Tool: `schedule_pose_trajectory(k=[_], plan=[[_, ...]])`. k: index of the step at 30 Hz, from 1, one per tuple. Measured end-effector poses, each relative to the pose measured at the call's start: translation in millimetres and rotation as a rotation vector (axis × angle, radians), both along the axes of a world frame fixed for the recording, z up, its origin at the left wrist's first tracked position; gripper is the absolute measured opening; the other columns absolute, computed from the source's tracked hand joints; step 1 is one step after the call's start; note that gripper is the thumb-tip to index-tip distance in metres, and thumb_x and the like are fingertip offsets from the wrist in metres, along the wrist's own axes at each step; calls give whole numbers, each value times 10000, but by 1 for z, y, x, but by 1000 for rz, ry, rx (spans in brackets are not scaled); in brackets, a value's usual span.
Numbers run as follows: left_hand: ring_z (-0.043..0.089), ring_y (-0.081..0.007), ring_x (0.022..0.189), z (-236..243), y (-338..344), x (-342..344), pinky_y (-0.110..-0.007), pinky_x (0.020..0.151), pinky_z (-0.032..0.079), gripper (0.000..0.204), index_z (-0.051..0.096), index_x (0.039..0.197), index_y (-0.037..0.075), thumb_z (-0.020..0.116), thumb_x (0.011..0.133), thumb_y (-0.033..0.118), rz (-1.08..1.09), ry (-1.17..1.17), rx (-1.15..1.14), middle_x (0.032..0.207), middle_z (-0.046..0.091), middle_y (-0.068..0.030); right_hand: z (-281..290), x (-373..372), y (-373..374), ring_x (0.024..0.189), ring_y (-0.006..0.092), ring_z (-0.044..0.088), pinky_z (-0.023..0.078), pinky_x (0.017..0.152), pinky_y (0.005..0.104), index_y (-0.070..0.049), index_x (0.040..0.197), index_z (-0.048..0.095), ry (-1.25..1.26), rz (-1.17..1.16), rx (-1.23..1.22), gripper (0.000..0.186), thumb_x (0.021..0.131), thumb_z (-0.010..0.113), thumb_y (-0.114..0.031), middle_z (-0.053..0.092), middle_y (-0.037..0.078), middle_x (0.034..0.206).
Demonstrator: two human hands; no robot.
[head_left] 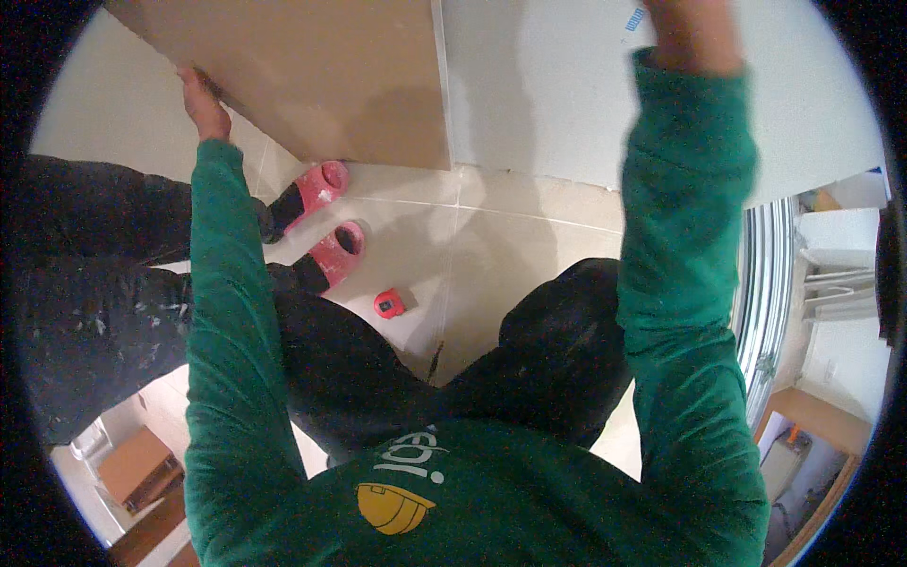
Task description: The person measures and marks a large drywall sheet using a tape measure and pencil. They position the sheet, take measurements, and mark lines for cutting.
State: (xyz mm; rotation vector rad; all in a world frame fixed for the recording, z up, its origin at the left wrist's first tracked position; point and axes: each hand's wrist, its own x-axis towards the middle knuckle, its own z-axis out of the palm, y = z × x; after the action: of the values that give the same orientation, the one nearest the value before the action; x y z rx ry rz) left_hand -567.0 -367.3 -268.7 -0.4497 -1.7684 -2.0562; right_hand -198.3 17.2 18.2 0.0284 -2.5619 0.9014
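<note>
L hand (pixel 206 109) is at the L edge of a brown board (pixel 331 76), touching it; can't tell if that grip is clenched on the edge or just pressed there. R hand (pixel 699 38) is blurred and cut off by the top of the view, in front of a pale grey panel (pixel 529 85); state of that grip can't be told either. Board's R edge is right by the panel, its lower end nr the tiled floor (pixel 416 200).

In the way: a co-worker's pink clogs (pixel 335 257), nr the board's lower end, w/ dark, pale-smeared trousers (pixel 104 302) filling the L side. Red tape measure (pixel 388 303) is on the floor btwn the clogs & the wearer's knees. Far R: bundle of metal profiles (pixel 767 293), w/ white items (pixel 841 236) beyond. Lower L: brown box (pixel 135 463).
</note>
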Motion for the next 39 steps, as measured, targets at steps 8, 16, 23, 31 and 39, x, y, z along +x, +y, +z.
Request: schedule_pose_trajectory(k=[8,16,23,31,39], plan=[[638,-201,1071,-29,-39,-53,-398,977,516,390,610,1300,47,585,1098,379,-294,-135,117,1187,670,-56,-97,-99,-32,810,496,712,574,729,554,56,977,632,540,-327,339,284,1002,675,-223,708,304,858],[613,-153,932,-14,12,-5,-335,815,522,304,607,1264,24,638,1081,264,-9,-191,41,1065,645,-35,-105,-112,-13,818,506,708,574,723,562,65,975,608,522,-257,261,263,995,674,-189,700,318,842],[625,-179,895,-31,-12,-38,-336,821,528,306,627,1263,11,675,1053,229,-29,-149,43,1013,649,-50,-107,-99,-16,811,504,712,572,704,555,65,975,602,504,-156,142,264,1003,677,-187,702,314,837],[613,-170,862,-33,-26,-48,-342,791,524,372,628,1278,0,702,1046,281,15,-99,18,974,656,-50,-114,-117,-11,808,491,709,564,712,568,46,973,616,505,-214,131,263,1009,675,-208,706,299,850],[584,-153,881,-23,-5,-32,-307,841,492,423,651,1268,-16,719,1037,332,-17,-96,-79,1014,663,-42,-125,-121,-3,791,489,694,553,698,574,41,967,631,480,-295,279,270,1008,664,-224,697,292,847]])
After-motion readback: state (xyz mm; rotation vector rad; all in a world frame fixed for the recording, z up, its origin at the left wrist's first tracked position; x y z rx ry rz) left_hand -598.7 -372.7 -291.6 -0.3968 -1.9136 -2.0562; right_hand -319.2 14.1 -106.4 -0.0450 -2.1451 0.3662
